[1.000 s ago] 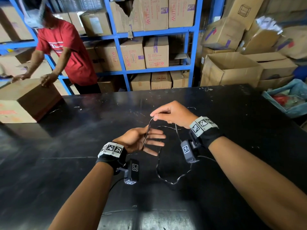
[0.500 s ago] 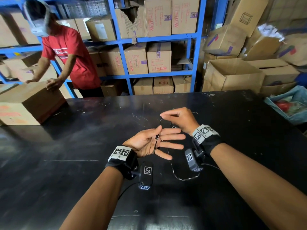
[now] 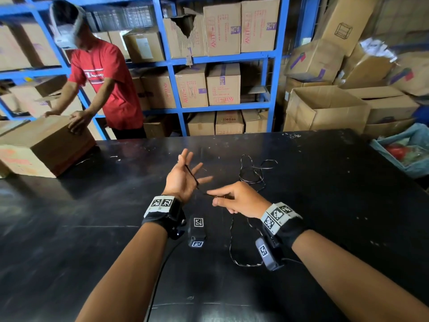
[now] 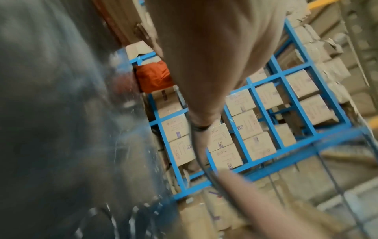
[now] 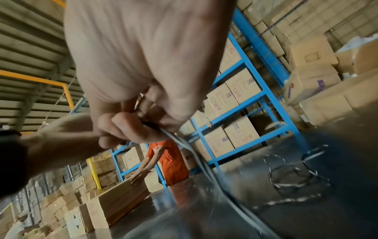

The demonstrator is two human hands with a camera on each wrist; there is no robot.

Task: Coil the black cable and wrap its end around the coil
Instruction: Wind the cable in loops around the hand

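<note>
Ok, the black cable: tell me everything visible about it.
The thin black cable, glinting where light catches it, crosses the open left hand from fingers to palm in a few strands. The right hand pinches it beside that palm. The rest is uncoiled: one slack run droops below the right hand, and loose loops lie farther back on the black table.

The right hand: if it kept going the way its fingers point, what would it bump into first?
Probably the left hand. The right hand, pinching the cable, points left at its palm heel and wrist; depth is unclear, so it might pass just in front.
</note>
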